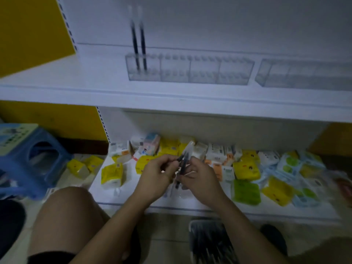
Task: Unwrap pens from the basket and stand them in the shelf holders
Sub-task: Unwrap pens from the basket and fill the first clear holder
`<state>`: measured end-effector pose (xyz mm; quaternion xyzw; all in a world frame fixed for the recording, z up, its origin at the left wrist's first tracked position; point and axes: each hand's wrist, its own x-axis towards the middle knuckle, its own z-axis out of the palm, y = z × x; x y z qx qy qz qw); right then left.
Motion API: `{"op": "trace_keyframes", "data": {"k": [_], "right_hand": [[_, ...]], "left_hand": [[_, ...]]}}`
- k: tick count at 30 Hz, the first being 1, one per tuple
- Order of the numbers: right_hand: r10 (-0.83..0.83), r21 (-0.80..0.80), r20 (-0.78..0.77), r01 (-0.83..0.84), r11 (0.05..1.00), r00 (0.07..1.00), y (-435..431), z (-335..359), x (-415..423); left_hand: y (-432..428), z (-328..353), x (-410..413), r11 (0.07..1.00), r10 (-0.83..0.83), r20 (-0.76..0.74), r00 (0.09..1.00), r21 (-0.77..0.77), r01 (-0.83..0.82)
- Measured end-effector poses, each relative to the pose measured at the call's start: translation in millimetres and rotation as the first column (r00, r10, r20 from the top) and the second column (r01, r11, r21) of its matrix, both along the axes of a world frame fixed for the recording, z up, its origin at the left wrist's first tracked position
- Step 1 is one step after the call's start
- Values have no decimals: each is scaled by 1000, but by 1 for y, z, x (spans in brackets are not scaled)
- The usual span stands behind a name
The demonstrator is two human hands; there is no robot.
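Head view, stock as we count it. Standing: two dark pens (140,40), upright side by side in the leftmost slots of the clear holder (190,71) on the white shelf (85,77); every other slot in it looks unfilled. A second holder (304,75) to its right: we see no pens in it. In hand: a small bundle of dark pens (182,164) in a clear wrapper (190,146), held low in front of the lower shelf. The right hand (200,180) is curled round the bundle's lower part; the left hand (158,174) pinches at its upper part, fingers bent. Whether the wrapper is open yet we cannot tell, the view being dim and blurred. In reserve: the basket (209,242) on the floor under the right forearm, holding what look like many more pens, count unreadable. Our judgement: early days, two placed, one bundle being unwrapped, most of the stock and nearly all slots to come
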<state>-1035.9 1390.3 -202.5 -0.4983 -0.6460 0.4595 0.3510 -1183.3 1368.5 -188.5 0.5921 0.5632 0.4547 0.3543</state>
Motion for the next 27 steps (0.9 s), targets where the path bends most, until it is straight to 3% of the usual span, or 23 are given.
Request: {"op": "trace_keyframes", "data": {"k": [4,8,13,20,27], "right_hand": [[52,155,-90,-38,987,995,-3,51,-25],[105,283,-62,-83,956,993,10,101,-46],[39,448,-38,-18,894,999,36,164,-72],[-35,529,-81,72,845,996,73,223,-97],[-174,562,-99,199,803,980,121,251,-110]], "left_hand": [[-9,49,-28,988,54,110,992,136,-69],[-2,94,-53,963,97,123,988,240,-124],[21,149,-76,919,132,90,987,362,-155],[63,204,-97,845,186,76,980,496,-198],[113,231,-106,799,265,120,957,528,-288]]}}
